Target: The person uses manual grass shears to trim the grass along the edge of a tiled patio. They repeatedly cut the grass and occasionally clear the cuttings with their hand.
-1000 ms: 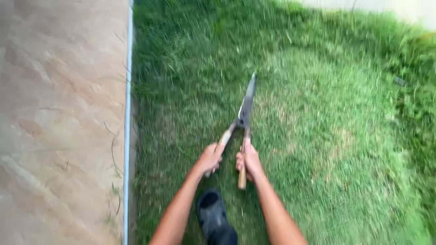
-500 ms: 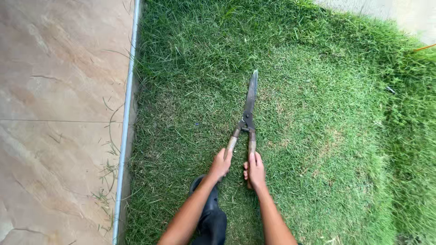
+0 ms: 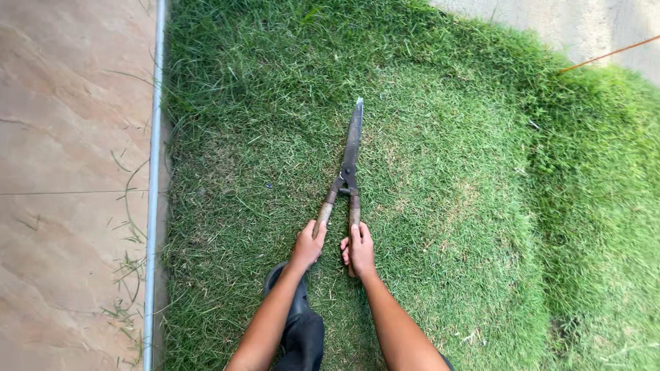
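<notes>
- The grass [image 3: 440,206] fills the middle and right of the scene; a pale metal edging strip [image 3: 154,185] runs near-to-far along its left border, with tan paving slabs [image 3: 69,172] beyond it on the left
- At the far right corner a patch of bare concrete [image 3: 570,27] cuts in diagonally, crossed by a thin orange cord [image 3: 605,53]
- The turf around the shears is open on every side; a shorter, paler patch lies in the middle, and taller, darker grass rises along the right and far edges
- The garden shears [image 3: 349,172] lie low over the short grass, roughly in the centre, well apart from the edging strip and the concrete
- They have two long dark, rusty blades brought together into one narrow strip, a bolt at the pivot, and two brown wooden handles spreading slightly toward the person
- Their long axis runs near-to-far, leaning a little to the right; the blade tip points to the far side, the handles to the near side
- The left hand [image 3: 307,245] is wrapped closed around the left handle, the right hand [image 3: 359,249] closed around the right handle, the two hands just beside each other
- A dark shoe [image 3: 292,292] rests on the grass just near of the left hand, under the left forearm
</notes>
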